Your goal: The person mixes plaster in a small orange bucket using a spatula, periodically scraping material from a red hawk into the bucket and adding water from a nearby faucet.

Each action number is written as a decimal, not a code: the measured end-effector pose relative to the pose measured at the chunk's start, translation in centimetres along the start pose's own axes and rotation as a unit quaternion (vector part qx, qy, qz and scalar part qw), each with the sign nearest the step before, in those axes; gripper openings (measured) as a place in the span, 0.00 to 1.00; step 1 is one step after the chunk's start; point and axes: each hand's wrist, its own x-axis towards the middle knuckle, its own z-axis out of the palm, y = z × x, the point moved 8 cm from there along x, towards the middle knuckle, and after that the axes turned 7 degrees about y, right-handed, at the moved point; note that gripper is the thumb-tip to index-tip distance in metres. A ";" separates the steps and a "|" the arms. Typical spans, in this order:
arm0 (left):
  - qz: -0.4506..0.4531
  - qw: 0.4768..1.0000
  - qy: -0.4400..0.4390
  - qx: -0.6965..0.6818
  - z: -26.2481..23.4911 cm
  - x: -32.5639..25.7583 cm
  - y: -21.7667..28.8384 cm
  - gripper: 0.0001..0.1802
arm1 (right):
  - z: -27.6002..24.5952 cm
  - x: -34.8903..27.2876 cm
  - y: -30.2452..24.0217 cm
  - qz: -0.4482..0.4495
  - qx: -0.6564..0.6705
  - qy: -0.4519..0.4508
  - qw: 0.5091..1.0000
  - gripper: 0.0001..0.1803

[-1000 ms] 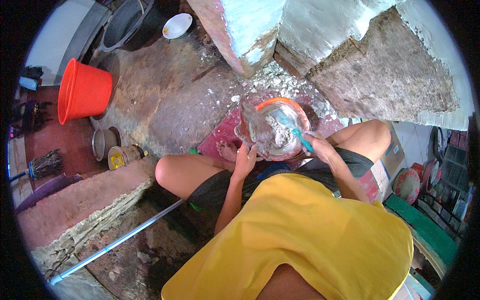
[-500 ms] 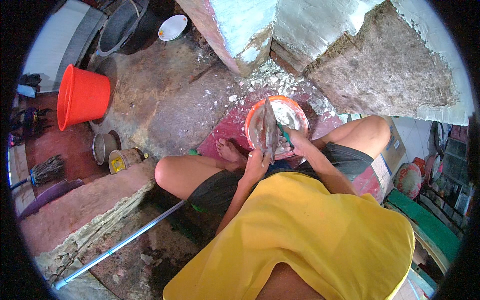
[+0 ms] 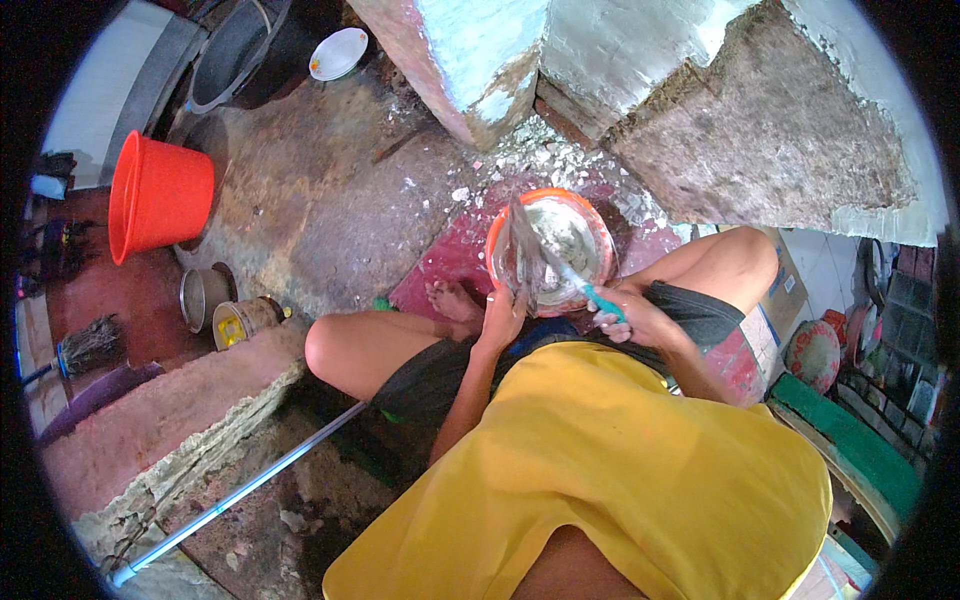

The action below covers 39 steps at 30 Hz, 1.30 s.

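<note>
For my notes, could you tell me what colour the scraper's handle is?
Teal, on the scraper in the right hand; head view.

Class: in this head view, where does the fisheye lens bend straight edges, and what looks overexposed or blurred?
Head view: the metal pole and wall edges bow near the dark circular rim; the white wall glares pale; the left hand and right hand at the orange bowl stay fairly sharp.
</note>
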 end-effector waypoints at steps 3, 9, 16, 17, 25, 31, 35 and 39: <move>-0.018 1.000 0.002 -0.016 -1.1 -0.3 1.3 0.17 | -1.8 -3.2 -3.3 -0.103 -0.147 0.134 0.975 0.16; 0.048 0.991 -0.068 0.102 -3.0 -0.2 2.7 0.18 | -0.9 -3.0 -11.2 -0.360 -0.463 0.238 0.774 0.13; 0.144 0.984 -0.043 0.100 -4.4 -1.1 6.5 0.30 | -1.7 -0.4 -10.7 -0.450 -0.509 0.162 0.716 0.13; 0.170 0.975 -0.042 0.140 -4.1 -1.4 6.8 0.31 | -2.1 -0.4 -10.5 -0.428 -0.526 0.189 0.710 0.13; 0.238 0.947 -0.069 0.206 -3.6 -2.2 7.6 0.33 | -2.4 -2.6 -11.0 -0.411 -0.499 0.213 0.732 0.17; 0.268 0.935 -0.051 0.226 -4.8 -2.2 9.2 0.33 | -0.4 -4.3 -12.0 -0.375 -0.650 0.183 0.635 0.14; 0.262 0.932 -0.064 0.242 -4.7 -2.5 9.1 0.34 | -0.8 -2.7 -12.0 -0.381 -0.654 0.192 0.624 0.14; 0.260 0.936 -0.062 0.229 -5.1 -3.3 10.6 0.33 | -2.4 -1.5 -11.7 -0.339 -0.675 0.254 0.604 0.14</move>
